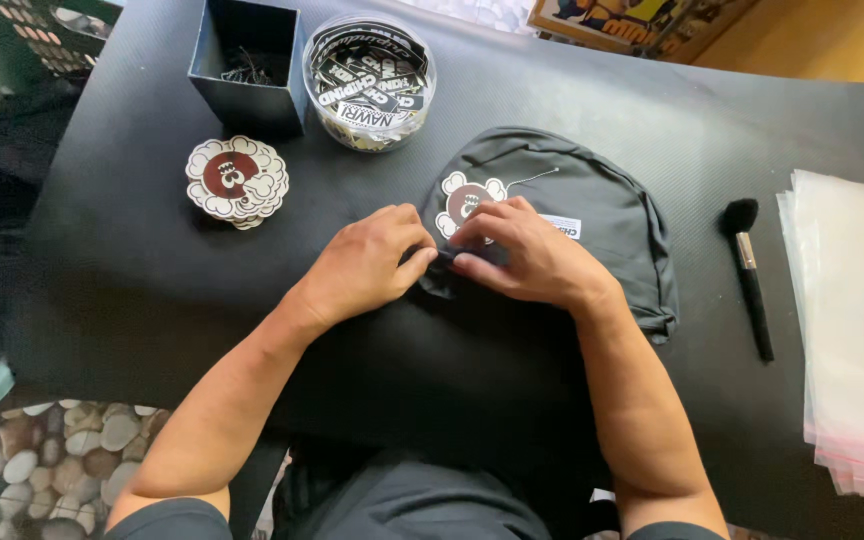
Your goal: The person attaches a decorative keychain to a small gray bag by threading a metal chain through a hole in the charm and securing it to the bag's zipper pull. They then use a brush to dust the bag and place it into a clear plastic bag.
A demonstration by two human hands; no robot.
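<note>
Cap (pixel 592 220), dark fabric, flat on black worktop (pixel 132 250) at centre, both hands at its near-left edge. Left hand (pixel 362 265): fingers together, pinching cap edge. Right hand (pixel 527 255): fingers closed on flower-shaped tag (pixel 464 200), tag lying on cap, partly under fingertips. Judgement: keep fabric taut, pinch close to attachment point, avoid creasing tag. Right: brush (pixel 749 270), clear bags (pixel 852 320). Farther: tag stack (pixel 237 180), label tub (pixel 369 80), dark box (pixel 247 65).

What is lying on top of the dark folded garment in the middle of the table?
A flower-shaped tag with a maroon centre and a small white label lie on the dark garment. Both hands, left and right, rest on it, covering the tag's lower edge and whatever they pinch.
</note>
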